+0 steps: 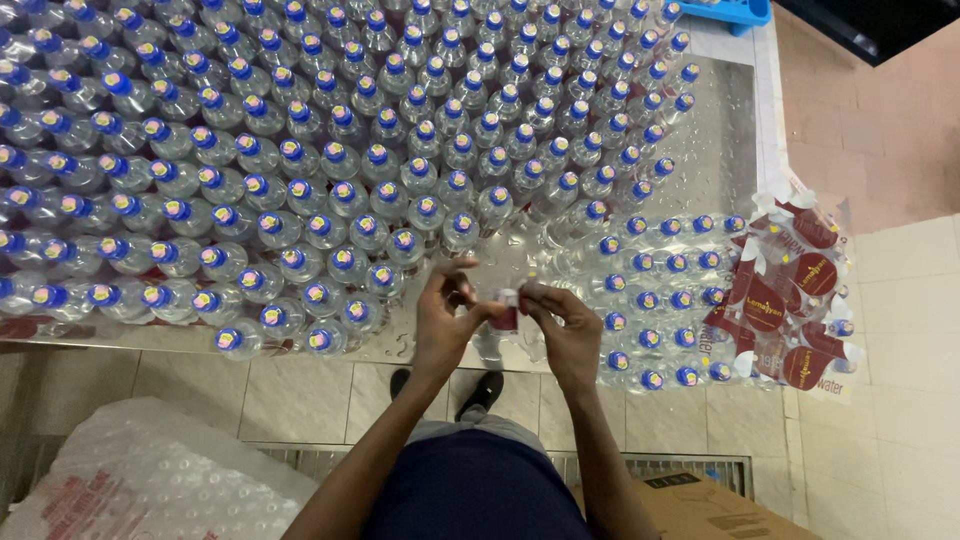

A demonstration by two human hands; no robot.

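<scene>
Looks like the labelling step — both hands busy with one small red and white label [507,308], held up over the near edge of the wet metal table [720,150]. Left hand [445,318] pinching the label's left side with thumb and fingertips. Right hand [568,325] pinching its right side, fingers curled in close. Just under the label, one clear bottle [490,345], standing right at the near edge, partly hidden by the hands.

Next move, at a guess — needs the label opened wide and kept straight, with a gentle grip so nothing tears.

All around: rows and rows of water bottles with blue caps [300,190], packed tight on the left and far side. On the right corner, a wrapped pack of bottles with red labels [790,300]. Bottles crowd close on both sides, so little free room for the hands. Down by the feet, a plastic bag [150,470] and a cardboard box [710,505].
</scene>
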